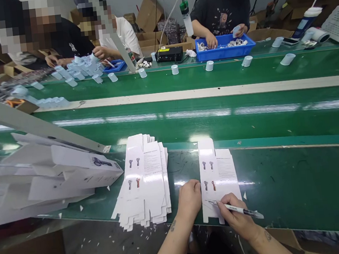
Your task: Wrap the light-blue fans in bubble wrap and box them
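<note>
A flat, unfolded white carton (225, 165) printed with small pictures of handheld devices lies on the green table in front of me. My right hand (235, 215) holds a white pen (246, 212), its tip at the lower left part of the carton. Beside the carton's left edge rests my left hand (190, 197), fingers curled in and knuckles against that edge; nothing shows inside it. To the left is a stack of similar flat cartons (155, 177), their edges uneven.
Partly opened white cartons (73, 165) pile up at far left by a slanted metal post (51, 123). Beyond runs a green conveyor (169, 125). Across it, people sit near translucent cups (142, 73) and a blue tray (225, 52) of small parts. Paper scraps litter the floor.
</note>
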Demonstrator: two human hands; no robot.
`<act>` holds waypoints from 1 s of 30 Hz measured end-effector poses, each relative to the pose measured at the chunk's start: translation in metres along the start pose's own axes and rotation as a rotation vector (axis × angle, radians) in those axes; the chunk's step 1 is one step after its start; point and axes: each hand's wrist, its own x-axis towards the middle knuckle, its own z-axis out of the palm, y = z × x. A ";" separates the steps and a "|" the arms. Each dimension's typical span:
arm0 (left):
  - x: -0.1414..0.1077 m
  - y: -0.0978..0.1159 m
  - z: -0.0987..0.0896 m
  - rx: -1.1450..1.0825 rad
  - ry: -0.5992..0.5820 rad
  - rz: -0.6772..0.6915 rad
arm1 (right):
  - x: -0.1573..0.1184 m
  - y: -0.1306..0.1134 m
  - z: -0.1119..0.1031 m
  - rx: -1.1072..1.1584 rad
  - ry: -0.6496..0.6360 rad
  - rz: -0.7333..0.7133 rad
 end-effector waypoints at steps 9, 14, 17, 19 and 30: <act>0.004 0.000 0.002 -0.055 0.015 -0.009 | -0.002 0.005 -0.002 0.163 0.085 0.164; 0.005 0.005 0.004 -0.223 -0.054 -0.065 | -0.001 0.016 -0.005 0.495 0.438 0.415; 0.003 0.014 0.005 -0.266 -0.020 -0.068 | 0.004 0.016 -0.006 0.581 0.423 0.420; 0.003 0.019 0.007 -0.271 -0.005 -0.063 | 0.007 0.014 -0.009 0.680 0.437 0.426; -0.024 0.007 -0.051 -0.924 -0.069 -0.098 | 0.034 0.010 -0.032 0.694 0.703 0.345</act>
